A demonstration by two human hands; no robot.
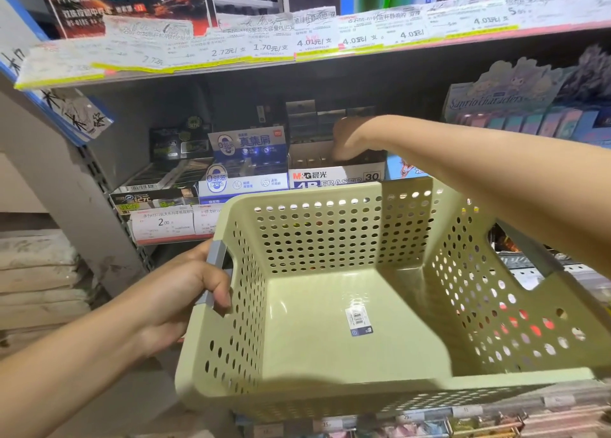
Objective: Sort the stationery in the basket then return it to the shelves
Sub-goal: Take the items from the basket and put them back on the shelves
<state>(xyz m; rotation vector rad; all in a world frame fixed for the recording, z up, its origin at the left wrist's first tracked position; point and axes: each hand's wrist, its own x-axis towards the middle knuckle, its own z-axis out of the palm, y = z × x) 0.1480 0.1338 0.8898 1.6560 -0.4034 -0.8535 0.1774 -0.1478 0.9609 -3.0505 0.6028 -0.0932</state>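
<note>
Left hand (185, 292) gripping basket (330, 305) handle; right hand (347, 140) in eraser box (337, 173), grip unclear.

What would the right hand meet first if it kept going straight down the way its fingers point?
Probably the erasers inside the open M&G eraser box. The right hand is bent downward over that box, fingers dipping behind its front wall. Whether they already touch the contents is hidden, and depth is unclear.

so the basket (330, 305) sits in front of the shelf (231, 64), left hand (185, 292) on its left handle, right hand (347, 140) reaching over its far rim into the eraser box (337, 176), blue-label box (244, 179) just left of that
</note>
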